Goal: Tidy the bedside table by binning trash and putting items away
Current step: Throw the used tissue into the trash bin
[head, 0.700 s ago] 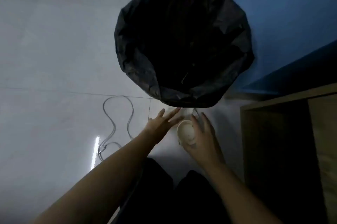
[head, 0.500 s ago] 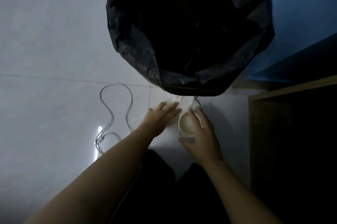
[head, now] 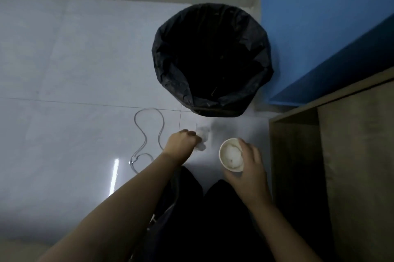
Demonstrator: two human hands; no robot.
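A pale, glossy tiled floor (head: 64, 74) is filling most of the head view, with a light strip reflecting off it at the near left. A grey skirting band is running along the far edge, and a blue wall (head: 319, 16) is rising at the far right. A wooden table (head: 351, 155) is standing at the right, its side panel facing the person. A bin (head: 213, 59) lined with a black bag is sitting on the floor at the far centre, just beside the blue wall; its interior is too dark to read. A thin pale cable (head: 147, 134) is lying in loops on the floor to the left of the hands.

A crumpled white tissue (head: 202, 136) is lying on the floor near the bin's base, touching the fingers of the left hand (head: 181, 142). That hand is curling closed around the tissue's near part, knuckles up, forearm extending from the near left.

A white paper cup (head: 231, 154) is sitting upright to the right of the tissue, between the left hand and the table. White crumpled material is showing inside it. The right hand (head: 247, 168) is wrapping around the cup's right and near wall, fingers closed on it. Whether the cup is resting on the floor or lifted cannot be determined.
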